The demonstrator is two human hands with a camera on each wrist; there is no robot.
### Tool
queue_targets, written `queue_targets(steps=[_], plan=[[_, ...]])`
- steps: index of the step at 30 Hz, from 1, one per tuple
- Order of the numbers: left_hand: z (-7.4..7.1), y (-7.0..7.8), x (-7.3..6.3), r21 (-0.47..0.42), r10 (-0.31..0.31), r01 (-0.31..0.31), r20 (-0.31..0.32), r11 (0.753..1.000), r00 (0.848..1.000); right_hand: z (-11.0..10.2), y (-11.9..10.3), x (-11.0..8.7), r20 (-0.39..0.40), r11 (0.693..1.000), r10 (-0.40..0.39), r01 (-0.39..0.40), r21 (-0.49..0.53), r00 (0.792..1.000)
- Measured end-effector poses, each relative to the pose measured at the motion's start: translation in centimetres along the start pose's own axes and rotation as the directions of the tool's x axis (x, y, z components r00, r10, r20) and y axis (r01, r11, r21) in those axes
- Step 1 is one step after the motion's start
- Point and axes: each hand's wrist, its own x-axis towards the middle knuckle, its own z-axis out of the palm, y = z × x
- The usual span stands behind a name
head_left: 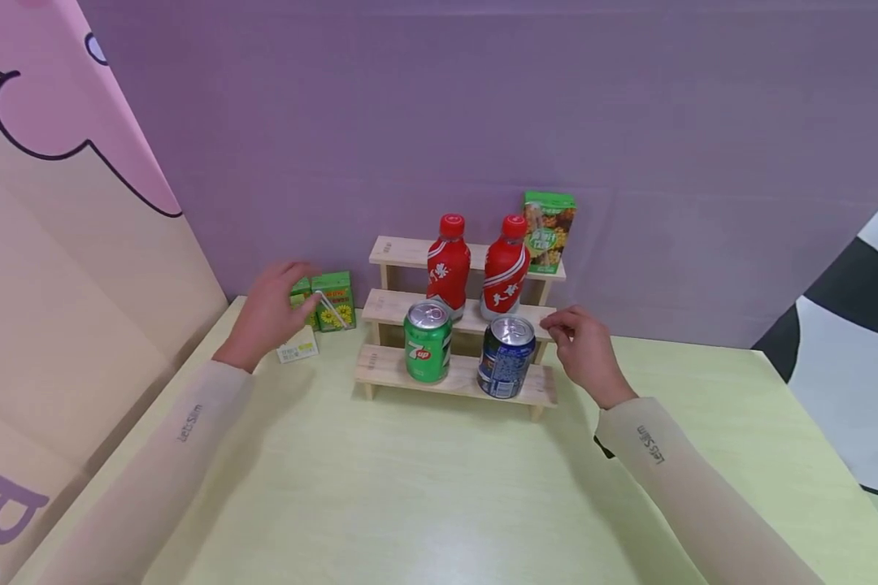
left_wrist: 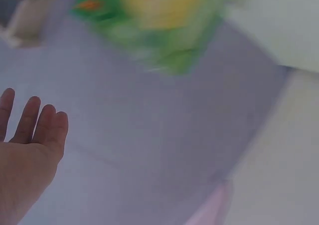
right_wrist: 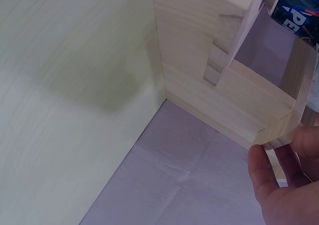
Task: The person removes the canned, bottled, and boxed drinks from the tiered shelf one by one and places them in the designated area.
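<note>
My right hand (head_left: 584,355) pinches the right end of the middle step of a three-tier wooden stand (head_left: 377,366); the right wrist view shows thumb and fingers (right_wrist: 261,170) around the board's edge. At the left, my left hand (head_left: 269,313) hovers with fingers extended by a green drink carton (head_left: 341,291) with a straw on its side. A second green carton (head_left: 302,291) is partly hidden behind that hand. Blurred green packaging (left_wrist: 164,30) appears above the open hand in the left wrist view, apart from its fingers; whether the hand touches a carton elsewhere cannot be seen.
On the bottom step stand a green 7up can (head_left: 426,356) and a dark blue can (head_left: 503,364). Two red bottles (head_left: 448,272) occupy the middle step. A green drink carton (head_left: 547,231) stands on the top step's right end. Behind is a purple backdrop (head_left: 336,122).
</note>
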Motion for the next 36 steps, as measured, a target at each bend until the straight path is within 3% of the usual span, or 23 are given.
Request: queue_targets(steps=[7, 14, 19, 23, 27, 31, 36], plan=[[-1.3, 6.2, 2.4, 0.001, 0.114, -0.114, -0.031, 0.994, 0.993, 0.0, 0.0, 0.1, -0.008, 1.000, -0.008, 0.008, -0.002, 1.000], [-1.6, 12.0, 5.2, 0.015, 0.150, -0.150, 0.002, 0.989, 0.989, 0.0, 0.1, 0.2, -0.001, 1.000, -0.001, 0.001, 0.008, 1.000], [-0.8, 17.3, 8.1, -0.002, 0.213, -0.213, 0.051, 0.977, 0.976, -0.1, 0.1, 0.1, -0.002, 1.000, 0.002, -0.002, 0.014, 1.000], [0.5, 20.7, 10.3, -0.001, 0.215, -0.217, 0.124, 0.976, 0.969, 0.1, 0.0, 0.1, -0.011, 1.000, -0.011, 0.011, 0.013, 1.000], [1.7, 23.0, 12.1, 0.090, 0.167, -0.190, 0.220, 0.978, 0.961, 0.5, -0.3, 0.1, -0.019, 1.000, -0.015, 0.015, 0.013, 1.000], [2.6, 24.6, 13.6, 0.191, 0.121, -0.189, 0.321, 0.963, 0.939, 0.7, -0.8, -0.1, -0.016, 1.000, -0.010, 0.010, 0.027, 1.000], [3.3, 25.6, 15.0, 0.252, 0.100, -0.204, 0.371, 0.946, 0.923, 0.9, -1.4, -0.2, -0.028, 0.999, -0.023, 0.024, 0.027, 0.999]])
